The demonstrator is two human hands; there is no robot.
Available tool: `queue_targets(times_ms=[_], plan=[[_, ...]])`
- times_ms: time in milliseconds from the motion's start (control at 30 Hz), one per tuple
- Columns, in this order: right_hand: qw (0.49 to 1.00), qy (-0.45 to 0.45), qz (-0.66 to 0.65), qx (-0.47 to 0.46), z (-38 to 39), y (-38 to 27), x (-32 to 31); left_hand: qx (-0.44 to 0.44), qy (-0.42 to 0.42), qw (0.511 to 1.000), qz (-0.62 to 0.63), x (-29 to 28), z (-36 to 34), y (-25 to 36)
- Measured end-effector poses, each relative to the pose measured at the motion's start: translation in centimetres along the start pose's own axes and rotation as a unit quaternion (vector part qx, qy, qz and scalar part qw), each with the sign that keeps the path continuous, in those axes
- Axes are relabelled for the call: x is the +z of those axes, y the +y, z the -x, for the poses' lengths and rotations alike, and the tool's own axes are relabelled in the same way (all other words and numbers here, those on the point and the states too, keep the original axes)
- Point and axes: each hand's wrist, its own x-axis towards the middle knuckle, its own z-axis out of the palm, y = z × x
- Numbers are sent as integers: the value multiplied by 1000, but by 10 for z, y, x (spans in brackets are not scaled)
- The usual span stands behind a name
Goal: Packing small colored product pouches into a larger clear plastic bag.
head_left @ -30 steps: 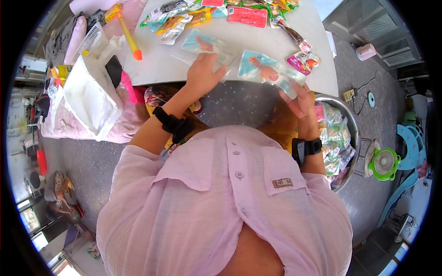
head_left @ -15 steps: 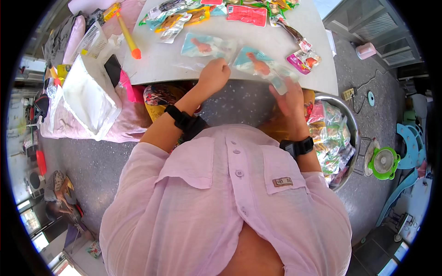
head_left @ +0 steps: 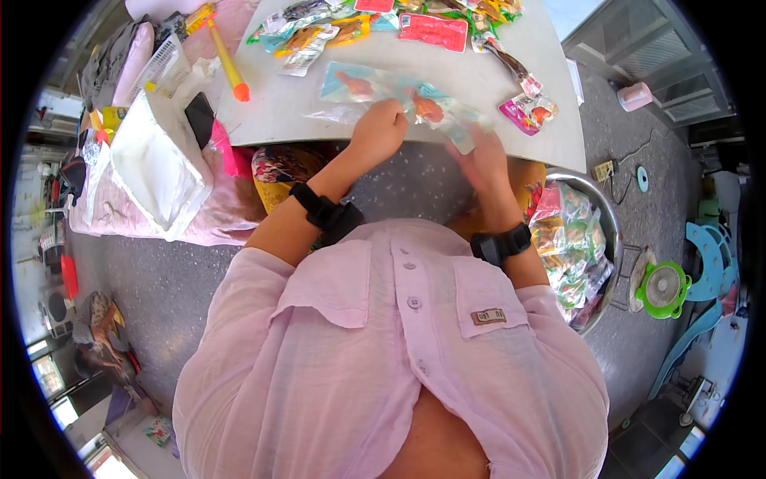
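Note:
Two clear-and-blue plastic pouches with an orange-brown drumstick-shaped picture lie near the front edge of the white table. The left pouch (head_left: 343, 82) overlaps or meets the right pouch (head_left: 435, 112). My left hand (head_left: 378, 130) is closed in a fist against their near edges; what its fingers hold, if anything, is hidden. At the table edge my right hand (head_left: 484, 162) grips the lower right end of the right pouch, which slants down toward me. A thin clear plastic film (head_left: 333, 115) lies left of my left fist.
Several colourful snack packets (head_left: 432, 32) spread across the table's far side, with a purple packet (head_left: 527, 114) at right. A metal basin (head_left: 616, 239) full of packets stands right. On the left are a white foam box (head_left: 152, 172), a phone (head_left: 199, 120) and a yellow stick (head_left: 226, 60).
My right hand has moved left with the right pouch, bringing it up against the left pouch. My left fist has shifted slightly right and stays closed.

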Motion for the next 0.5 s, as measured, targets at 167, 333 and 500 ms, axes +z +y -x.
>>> queue_targets(times_ms=[167,333,500], plan=[[994,-108,4,15,-28,22,5,51,24,998,-19,1,5,10],[962,-196,183,-44,-29,28,31,-37,-39,996,-74,1,10,13],[908,-132,381,110,-41,11,20,-2,-11,999,-39,3,16,5]])
